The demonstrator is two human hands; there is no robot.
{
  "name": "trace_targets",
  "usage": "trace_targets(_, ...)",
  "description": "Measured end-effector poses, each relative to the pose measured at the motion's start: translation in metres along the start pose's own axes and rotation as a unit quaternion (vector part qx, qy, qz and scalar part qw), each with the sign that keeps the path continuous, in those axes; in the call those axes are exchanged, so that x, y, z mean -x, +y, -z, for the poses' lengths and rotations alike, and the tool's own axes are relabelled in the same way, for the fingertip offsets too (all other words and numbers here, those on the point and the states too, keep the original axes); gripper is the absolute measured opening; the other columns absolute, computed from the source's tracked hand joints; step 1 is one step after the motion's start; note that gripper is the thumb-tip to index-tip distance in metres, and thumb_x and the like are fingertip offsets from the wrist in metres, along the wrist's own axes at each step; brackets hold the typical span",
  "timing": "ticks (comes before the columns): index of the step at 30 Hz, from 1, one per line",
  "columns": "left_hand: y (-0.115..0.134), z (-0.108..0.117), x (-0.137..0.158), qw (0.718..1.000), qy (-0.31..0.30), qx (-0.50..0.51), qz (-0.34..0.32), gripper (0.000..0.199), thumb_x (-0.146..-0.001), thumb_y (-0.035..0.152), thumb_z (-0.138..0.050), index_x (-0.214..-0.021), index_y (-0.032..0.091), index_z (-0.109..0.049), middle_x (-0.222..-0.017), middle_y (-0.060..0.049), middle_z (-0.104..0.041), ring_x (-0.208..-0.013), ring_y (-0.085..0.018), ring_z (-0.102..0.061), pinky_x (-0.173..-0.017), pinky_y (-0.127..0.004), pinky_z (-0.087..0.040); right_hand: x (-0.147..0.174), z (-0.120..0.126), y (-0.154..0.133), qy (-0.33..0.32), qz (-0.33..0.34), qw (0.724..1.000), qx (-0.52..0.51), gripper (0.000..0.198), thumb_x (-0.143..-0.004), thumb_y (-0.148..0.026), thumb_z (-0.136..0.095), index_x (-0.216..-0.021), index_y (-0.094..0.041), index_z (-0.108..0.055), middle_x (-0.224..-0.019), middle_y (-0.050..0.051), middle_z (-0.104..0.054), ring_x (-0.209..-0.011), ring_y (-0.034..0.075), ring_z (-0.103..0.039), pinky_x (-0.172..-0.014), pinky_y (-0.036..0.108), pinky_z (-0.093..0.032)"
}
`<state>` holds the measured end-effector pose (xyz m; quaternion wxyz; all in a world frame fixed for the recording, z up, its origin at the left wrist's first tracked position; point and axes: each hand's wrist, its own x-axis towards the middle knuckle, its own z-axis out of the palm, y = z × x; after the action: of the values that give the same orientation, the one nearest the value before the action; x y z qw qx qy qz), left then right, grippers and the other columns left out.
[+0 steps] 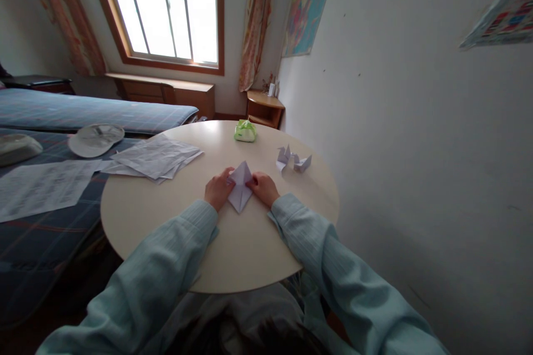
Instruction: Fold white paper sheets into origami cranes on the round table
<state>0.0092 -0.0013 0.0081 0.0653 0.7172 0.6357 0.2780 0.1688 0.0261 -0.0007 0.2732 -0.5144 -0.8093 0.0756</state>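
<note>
A white sheet of paper folded into a diamond shape (240, 191) is between my hands, over the middle of the round table (145, 227). On its left edge, my left hand (219, 188) pinches the paper between thumb and fingers. My right hand (264, 187) grips the opposite edge in the same way. Creases run down the diamond toward its lower tip. Two folded paper birds, one on the left (283, 158) and one on the right (302, 163), stand on the table beyond my right hand.
Loose paper sheets (156, 156) lie at the table's left edge. A green and white tissue pack (245, 131) sits at the far side. Left of the table are a plaid bed (54, 244) and a white cap (95, 141); a white wall (400, 138) borders the right.
</note>
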Motion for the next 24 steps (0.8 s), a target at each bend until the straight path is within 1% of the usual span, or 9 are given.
trace_targets(3, -0.0032, -0.0009, -0.0001, 1.0, 0.0, -0.013, -0.003, 0.032, -0.075, 0.023, -0.047, -0.106, 0.023, -0.049, -0.102, -0.005, -0.061, -0.091, -0.022, -0.057, -0.072, -0.03, -0.043, -0.0014, -0.001, 0.0032, 0.016, -0.019, 0.999, 0.021, 0.012, -0.072, -0.025, -0.055, -0.066, -0.014, -0.055, -0.068, 0.002, -0.053, -0.064, 0.011, -0.042, -0.06, 0.022, -0.028)
trace_targets(7, -0.0033, -0.0015, -0.0003, 1.0, 0.001, -0.008, -0.011, 0.029, -0.073, 0.02, -0.046, -0.102, 0.02, -0.051, -0.103, -0.006, -0.06, -0.093, -0.021, -0.056, -0.076, -0.029, -0.043, -0.0017, -0.0032, 0.004, 0.02, -0.012, 1.0, 0.019, 0.014, -0.07, -0.027, -0.057, -0.065, -0.014, -0.054, -0.068, 0.002, -0.054, -0.065, 0.011, -0.043, -0.06, 0.022, -0.029)
trace_targets(9, -0.0021, -0.0015, -0.0004, 1.0, -0.008, -0.005, -0.017, 0.03, -0.073, 0.018, -0.044, -0.102, 0.02, -0.051, -0.102, -0.006, -0.06, -0.093, -0.02, -0.056, -0.077, -0.028, -0.043, -0.0011, -0.0034, 0.0031, 0.007, 0.003, 1.0, 0.007, 0.016, -0.07, -0.029, -0.058, -0.065, -0.014, -0.055, -0.068, 0.002, -0.055, -0.064, 0.011, -0.044, -0.059, 0.021, -0.029)
trace_targets(11, -0.0009, -0.0012, -0.0006, 1.0, -0.013, -0.009, -0.019, 0.03, -0.073, 0.018, -0.044, -0.102, 0.02, -0.051, -0.102, -0.006, -0.06, -0.093, -0.019, -0.056, -0.078, -0.027, -0.042, -0.0001, -0.0028, 0.0019, -0.021, 0.019, 1.0, -0.013, 0.017, -0.07, -0.032, -0.057, -0.067, -0.015, -0.056, -0.067, 0.001, -0.056, -0.063, 0.011, -0.046, -0.057, 0.021, -0.029)
trace_targets(13, -0.0003, -0.0006, -0.0005, 1.0, -0.01, -0.02, -0.004, 0.03, -0.073, 0.02, -0.045, -0.102, 0.02, -0.052, -0.103, -0.005, -0.059, -0.093, -0.019, -0.056, -0.078, -0.026, -0.042, 0.0009, -0.0016, 0.0007, -0.041, 0.026, 0.998, -0.033, 0.017, -0.072, -0.032, -0.055, -0.073, -0.015, -0.059, -0.07, 0.001, -0.059, -0.064, 0.011, -0.048, -0.057, 0.02, -0.029)
trace_targets(15, -0.0003, 0.0003, -0.0005, 0.999, -0.008, -0.034, 0.025, 0.029, -0.073, 0.025, -0.046, -0.101, 0.02, -0.052, -0.101, -0.005, -0.06, -0.092, -0.019, -0.056, -0.077, -0.026, -0.042, 0.0016, -0.0004, -0.0005, -0.046, 0.021, 0.998, -0.034, 0.018, -0.073, -0.032, -0.054, -0.077, -0.015, -0.061, -0.072, 0.002, -0.06, -0.065, 0.012, -0.049, -0.057, 0.021, -0.029)
trace_targets(18, -0.0005, 0.0019, -0.0004, 0.996, -0.02, -0.057, 0.065, 0.025, -0.074, 0.033, -0.046, -0.092, 0.02, -0.055, -0.096, -0.006, -0.061, -0.089, -0.02, -0.057, -0.073, -0.028, -0.043, 0.0018, 0.0005, -0.0019, -0.047, 0.019, 0.998, -0.027, 0.019, -0.073, -0.03, -0.054, -0.078, -0.014, -0.062, -0.073, 0.003, -0.061, -0.064, 0.012, -0.05, -0.057, 0.021, -0.03)
trace_targets(21, -0.0001, 0.0038, -0.0003, 0.994, -0.025, -0.075, 0.082, 0.026, -0.073, 0.039, -0.045, -0.085, 0.019, -0.057, -0.093, -0.007, -0.062, -0.087, -0.022, -0.057, -0.069, -0.029, -0.043, 0.0018, 0.0004, -0.0023, -0.05, 0.03, 0.998, -0.037, 0.018, -0.074, -0.029, -0.054, -0.08, -0.014, -0.062, -0.073, 0.003, -0.062, -0.064, 0.012, -0.05, -0.057, 0.021, -0.031)
trace_targets(24, 0.0007, 0.0055, 0.0001, 0.992, -0.023, -0.078, 0.092, 0.03, -0.072, 0.042, -0.045, -0.085, 0.019, -0.058, -0.093, -0.008, -0.063, -0.087, -0.024, -0.058, -0.067, -0.03, -0.043, 0.0018, 0.0, -0.0021, -0.055, 0.036, 0.997, -0.05, 0.019, -0.075, -0.029, -0.053, -0.081, -0.014, -0.062, -0.073, 0.004, -0.062, -0.064, 0.012, -0.05, -0.057, 0.02, -0.032)
